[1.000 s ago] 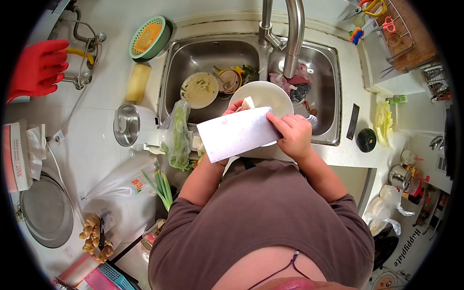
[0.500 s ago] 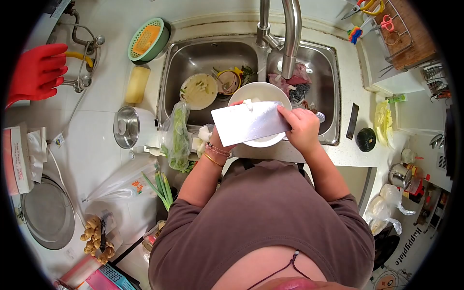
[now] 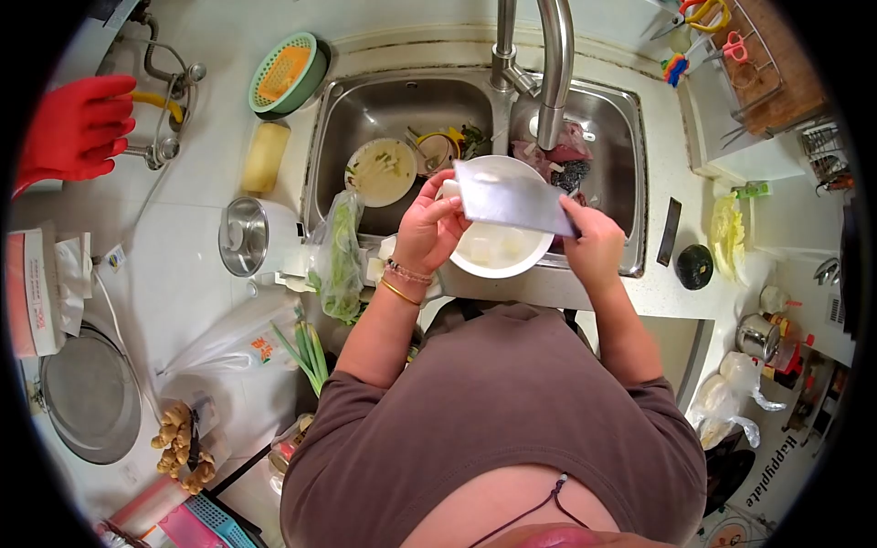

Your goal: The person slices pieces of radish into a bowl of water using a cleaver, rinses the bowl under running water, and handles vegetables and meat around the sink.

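Observation:
My right hand (image 3: 597,245) grips a cleaver (image 3: 516,203) by its handle, the broad blade tilted above a white bowl (image 3: 498,268). My left hand (image 3: 433,226) is at the blade's far end, fingers curled round a pale white chunk (image 3: 449,189) whose kind I cannot make out. Pale pieces show inside the bowl, partly hidden by the blade. The bowl is at the front of the double sink (image 3: 402,89), by the divider. Beside my left wrist lie more white chunks (image 3: 375,269), next to a bag of green vegetables (image 3: 337,260).
A faucet (image 3: 554,91) arches over the right basin, which holds raw meat (image 3: 571,143). A plate with scraps (image 3: 379,173) sits in the left basin. A metal-lined pot (image 3: 244,239) stands left; a dark green round vegetable (image 3: 694,267) lies right.
The cleaver has shifted right and its blade has tipped, uncovering the bowl's front. My left hand has come out from under the blade and now holds a white chunk at its end.

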The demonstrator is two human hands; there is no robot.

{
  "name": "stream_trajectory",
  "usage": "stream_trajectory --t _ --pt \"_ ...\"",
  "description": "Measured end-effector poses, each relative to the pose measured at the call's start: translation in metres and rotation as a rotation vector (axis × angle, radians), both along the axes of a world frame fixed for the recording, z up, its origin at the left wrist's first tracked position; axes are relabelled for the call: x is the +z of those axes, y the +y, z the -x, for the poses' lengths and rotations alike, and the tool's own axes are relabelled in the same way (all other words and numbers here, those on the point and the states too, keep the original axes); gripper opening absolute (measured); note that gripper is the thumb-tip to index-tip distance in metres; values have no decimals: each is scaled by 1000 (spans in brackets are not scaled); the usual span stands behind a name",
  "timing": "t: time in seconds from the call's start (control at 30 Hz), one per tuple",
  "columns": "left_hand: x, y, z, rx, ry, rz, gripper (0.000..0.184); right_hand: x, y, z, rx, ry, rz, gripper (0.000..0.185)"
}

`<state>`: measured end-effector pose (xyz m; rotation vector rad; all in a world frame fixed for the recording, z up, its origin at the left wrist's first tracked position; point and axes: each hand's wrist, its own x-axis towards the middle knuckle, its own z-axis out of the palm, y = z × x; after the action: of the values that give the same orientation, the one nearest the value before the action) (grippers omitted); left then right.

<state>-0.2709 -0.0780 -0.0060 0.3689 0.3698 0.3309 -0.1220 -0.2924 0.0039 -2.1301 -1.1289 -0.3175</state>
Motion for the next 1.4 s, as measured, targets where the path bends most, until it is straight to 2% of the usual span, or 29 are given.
stream_trajectory --t 0.07,0.1,0.13,0.2,0.3,0.47,0.57,0.87,1.17,1.4 --pt "3 -2 0 -5 6 58 25 6 1 13 84 -17 -1 49" --pt "-1 -3 1 -23 83 -14 20 10 4 19 128 -29 -16 50" --pt "-5 -5 2 -42 159 -87 21 13 8 24 172 -42 -31 50" --pt "25 -15 0 -79 139 61 24 19 15 31 224 -69 -28 51" --pt "26 -21 0 -11 169 -9 25 26 24 38 261 -64 -21 52" --pt "23 -28 2 96 170 -134 28 34 33 39 273 -70 -37 52" --pt "23 -26 4 80 165 -163 30 37 34 40 283 -58 -14 52" --pt "14 -26 2 121 182 -109 33 41 38 41 319 -47 -22 52" --pt "12 -29 7 80 55 -170 35 40 37 39 307 -33 -17 52" --pt "13 -34 6 54 26 -158 43 34 35 35 283 -49 -20 52"
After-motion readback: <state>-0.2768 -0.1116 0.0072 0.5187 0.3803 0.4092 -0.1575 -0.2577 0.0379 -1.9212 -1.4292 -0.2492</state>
